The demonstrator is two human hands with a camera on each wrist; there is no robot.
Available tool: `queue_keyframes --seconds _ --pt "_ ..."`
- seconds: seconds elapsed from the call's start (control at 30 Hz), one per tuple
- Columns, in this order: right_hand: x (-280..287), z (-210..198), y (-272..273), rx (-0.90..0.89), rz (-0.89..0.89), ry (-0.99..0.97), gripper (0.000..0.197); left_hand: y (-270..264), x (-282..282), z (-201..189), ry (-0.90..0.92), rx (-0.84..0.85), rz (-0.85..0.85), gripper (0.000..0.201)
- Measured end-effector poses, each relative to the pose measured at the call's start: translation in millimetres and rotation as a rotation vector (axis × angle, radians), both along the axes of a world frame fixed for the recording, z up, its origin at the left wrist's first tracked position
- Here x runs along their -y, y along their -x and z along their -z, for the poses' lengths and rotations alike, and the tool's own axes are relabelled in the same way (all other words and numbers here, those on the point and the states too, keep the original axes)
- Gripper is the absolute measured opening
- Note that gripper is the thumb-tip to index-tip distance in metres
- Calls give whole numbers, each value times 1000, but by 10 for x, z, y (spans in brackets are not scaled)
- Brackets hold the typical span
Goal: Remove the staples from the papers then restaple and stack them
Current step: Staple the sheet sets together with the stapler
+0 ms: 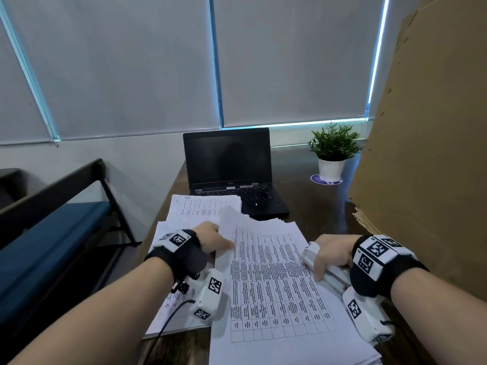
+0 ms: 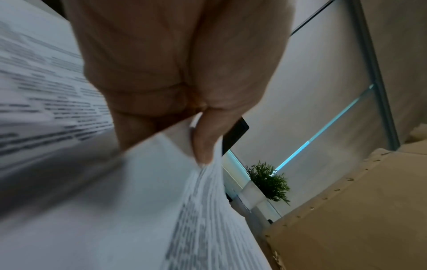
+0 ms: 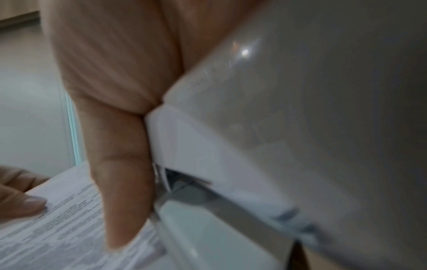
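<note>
one potted plant (image 1: 334,142) (white pot (image 1: 331,168))

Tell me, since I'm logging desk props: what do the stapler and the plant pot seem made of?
Stapler: likely glossy white plastic, given its smooth moulded shell with a bright glint; a duller grey strip below may be metal. Plant pot: smooth, plain white, perhaps ceramic or plastic; too small to settle.

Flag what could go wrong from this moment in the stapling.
1. The left hand pinches only the lifted corner of the printed white paper set; its fanned sheets may get stapled misaligned.
2. The right hand grips the white plastic stapler at the set's right edge, away from that corner, so the staple might land wrong.
</note>
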State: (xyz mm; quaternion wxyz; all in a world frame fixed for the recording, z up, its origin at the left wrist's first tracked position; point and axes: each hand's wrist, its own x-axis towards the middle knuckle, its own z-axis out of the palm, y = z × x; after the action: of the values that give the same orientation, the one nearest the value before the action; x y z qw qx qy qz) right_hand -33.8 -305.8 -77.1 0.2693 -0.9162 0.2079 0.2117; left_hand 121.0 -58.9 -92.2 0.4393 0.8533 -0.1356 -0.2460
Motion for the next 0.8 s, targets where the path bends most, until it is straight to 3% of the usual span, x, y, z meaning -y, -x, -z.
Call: queue_keyframes --seconds 0.1,0.23,0.3,0.43,0.53,0.6,0.7,0.8 --pt "2 -72 69 106 9 -85 48 88 -55 -24 118 43 -22 23" --pt "-72 -358 280 478 184 -407 52 275 -149 -354 357 125 -62 24" --pt "-176 -589 394 627 168 -543 54 437 -174 -623 494 156 -32 27" --pt "-468 -1110 506 910 138 -586 43 732 -153 -1231 647 414 -135 30" --pt "-694 -1403 579 1073 236 -538 41 999 -106 -1512 692 577 -187 16" --pt "-798 -1452 633 1099 260 -555 40 1165 -80 -1516 632 659 -216 14" --pt "-885 -1317 690 980 290 -545 38 1239 -58 -1300 620 588 -237 24" --pt "-899 -1116 717 908 314 -514 40 1271 -83 -1065 550 514 -263 22"
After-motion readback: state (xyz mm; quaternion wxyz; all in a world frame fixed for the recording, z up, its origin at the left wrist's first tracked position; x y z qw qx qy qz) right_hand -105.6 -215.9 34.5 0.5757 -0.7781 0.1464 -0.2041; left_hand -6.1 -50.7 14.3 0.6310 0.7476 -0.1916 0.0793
